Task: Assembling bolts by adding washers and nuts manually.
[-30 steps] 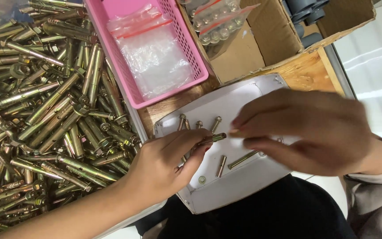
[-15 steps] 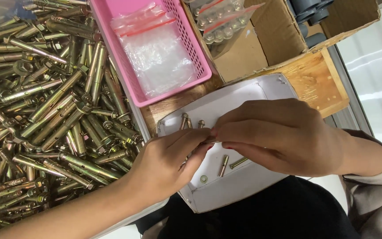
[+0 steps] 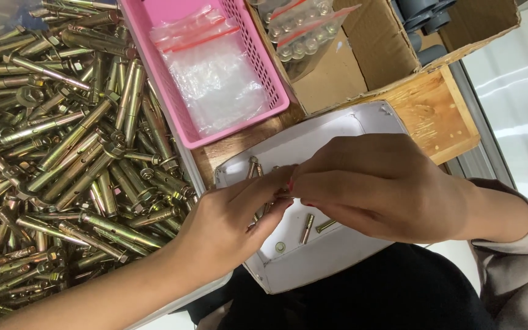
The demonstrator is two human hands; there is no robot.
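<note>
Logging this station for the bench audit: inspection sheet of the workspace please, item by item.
Surface: wooden board under a white tray.
Job's things: small bolts and a washer loose in the tray; one small part pinched between both hands, mostly hidden.
Clutter: big pile of brass-coloured anchor bolts; pink basket of clear bags; cardboard box with bagged bolts.
Hands: left hand and right hand meet fingertip to fingertip over the tray.
Cables: nothing seen.
Surroundings: pale floor at right, dark clothing below.

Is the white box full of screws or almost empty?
Almost empty. The white box shows mostly bare floor, with a few loose bolts and a washer; the hands hide part.
</note>
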